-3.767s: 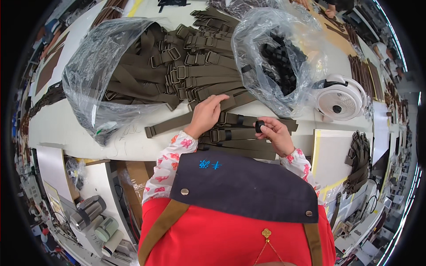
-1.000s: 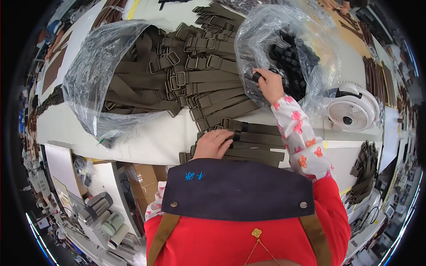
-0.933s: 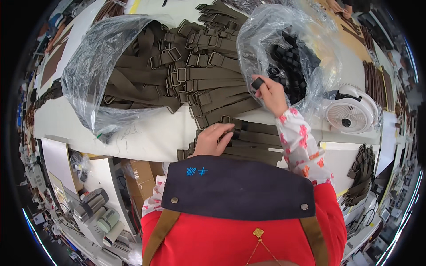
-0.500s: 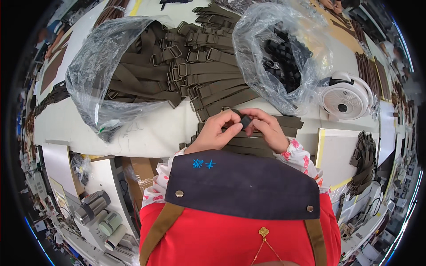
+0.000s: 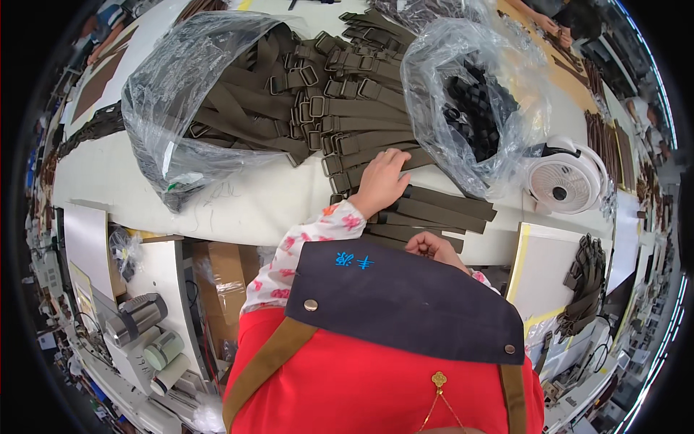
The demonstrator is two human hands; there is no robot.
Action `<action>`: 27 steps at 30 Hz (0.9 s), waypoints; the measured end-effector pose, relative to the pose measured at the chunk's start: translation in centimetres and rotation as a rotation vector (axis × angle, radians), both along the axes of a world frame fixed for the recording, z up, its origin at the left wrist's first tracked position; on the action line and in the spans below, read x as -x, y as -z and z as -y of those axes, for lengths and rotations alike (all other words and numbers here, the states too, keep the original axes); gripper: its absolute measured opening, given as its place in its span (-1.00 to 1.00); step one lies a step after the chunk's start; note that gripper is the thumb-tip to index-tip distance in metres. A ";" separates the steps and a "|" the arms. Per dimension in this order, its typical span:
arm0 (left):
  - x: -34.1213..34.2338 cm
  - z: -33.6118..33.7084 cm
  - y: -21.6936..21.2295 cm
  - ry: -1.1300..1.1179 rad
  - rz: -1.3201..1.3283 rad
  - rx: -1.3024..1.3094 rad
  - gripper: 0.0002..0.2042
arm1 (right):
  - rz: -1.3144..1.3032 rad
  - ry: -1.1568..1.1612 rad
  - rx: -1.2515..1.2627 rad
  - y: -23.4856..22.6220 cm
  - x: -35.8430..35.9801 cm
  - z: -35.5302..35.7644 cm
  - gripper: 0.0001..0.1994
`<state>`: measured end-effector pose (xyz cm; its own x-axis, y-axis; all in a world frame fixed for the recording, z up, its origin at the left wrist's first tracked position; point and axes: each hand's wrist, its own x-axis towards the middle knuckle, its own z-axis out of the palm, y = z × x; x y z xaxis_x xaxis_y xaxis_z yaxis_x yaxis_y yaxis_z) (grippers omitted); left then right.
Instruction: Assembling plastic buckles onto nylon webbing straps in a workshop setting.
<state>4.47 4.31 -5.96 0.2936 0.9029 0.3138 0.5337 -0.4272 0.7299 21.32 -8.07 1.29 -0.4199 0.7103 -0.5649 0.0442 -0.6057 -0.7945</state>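
Note:
My left hand point(image 5: 383, 181) reaches over the fanned row of olive-brown webbing straps point(image 5: 379, 139), fingers stretched out on them and thumb apart. Whether a strap is caught under its fingertips is hidden. Metal slider buckles point(image 5: 316, 106) sit at the straps' left ends. Just right of my left wrist lie more straps point(image 5: 448, 206), with small black pieces at their left ends. Close to the apron's upper edge is my right hand point(image 5: 432, 248), fingers curled in; what they hold, if anything, cannot be seen.
A clear plastic bag point(image 5: 163, 108) of straps lies open at the left. Another clear bag point(image 5: 426, 65) holds black loops point(image 5: 477, 108) at the right, beside a white fan point(image 5: 559, 181). Strap bundles point(image 5: 582, 286) hang over a board at the right. Another person's hands show at the far right.
My hands have parted from around a small black piece. The left has moved forward onto the straps; the right has drawn back toward the apron. The whole view has shifted slightly.

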 end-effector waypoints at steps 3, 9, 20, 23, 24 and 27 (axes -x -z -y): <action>-2.3 -2.0 0.9 0.006 -0.201 -0.077 -0.64 | 0.020 -0.106 -0.145 -1.3 -0.1 -0.5 -0.67; -2.0 -3.4 0.8 0.117 -0.253 -0.120 -0.64 | 0.107 -0.224 -0.238 1.7 -1.1 -0.7 -0.66; 7.1 2.8 -5.8 0.340 0.125 0.158 -0.67 | -0.158 0.561 -0.184 2.0 -3.0 -4.9 -0.78; 6.5 3.5 -6.2 0.393 0.072 0.127 -0.65 | -0.327 0.626 -0.144 1.3 -3.0 -6.2 -0.78; 6.3 3.5 -6.2 0.402 0.024 0.082 -0.64 | -0.354 0.618 -0.122 0.9 -2.7 -6.3 -0.77; 4.3 3.7 -7.0 0.362 -0.055 -0.084 -0.60 | -0.153 0.543 -0.285 1.5 -2.4 -5.1 -0.75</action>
